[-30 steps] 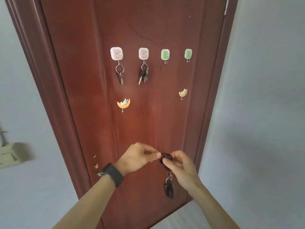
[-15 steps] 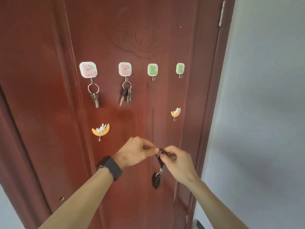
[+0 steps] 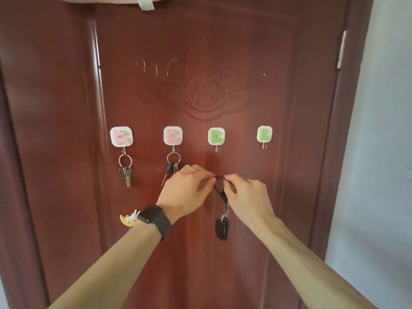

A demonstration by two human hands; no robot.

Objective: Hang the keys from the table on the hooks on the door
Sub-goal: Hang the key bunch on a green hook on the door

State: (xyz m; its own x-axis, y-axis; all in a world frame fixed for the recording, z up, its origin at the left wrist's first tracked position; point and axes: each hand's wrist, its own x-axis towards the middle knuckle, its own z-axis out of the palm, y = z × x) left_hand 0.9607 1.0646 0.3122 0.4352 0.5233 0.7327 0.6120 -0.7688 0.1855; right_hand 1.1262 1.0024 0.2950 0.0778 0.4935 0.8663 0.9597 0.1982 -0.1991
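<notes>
A black car key fob (image 3: 221,228) dangles on a dark strap loop (image 3: 220,190) in front of the red-brown door (image 3: 223,63). My left hand (image 3: 186,190) and my right hand (image 3: 248,196) both pinch the top of that strap, spreading it just below the first green hook (image 3: 216,137). That hook is bare, and so is the second green hook (image 3: 264,135) to its right. A key ring (image 3: 125,169) hangs from the left pink hook (image 3: 121,136). Another key bunch (image 3: 171,167) hangs from the second pink hook (image 3: 173,135), partly behind my left hand.
An orange moon-shaped hook (image 3: 129,219) with a white rabbit peeks out behind my left wrist, which wears a black watch (image 3: 155,218). A grey wall (image 3: 379,175) borders the door on the right, with a metal hinge (image 3: 341,50) high on the frame.
Both hands have risen with the strap and fob from low on the door to just under the green hook. The view has tilted up and come closer to the door.
</notes>
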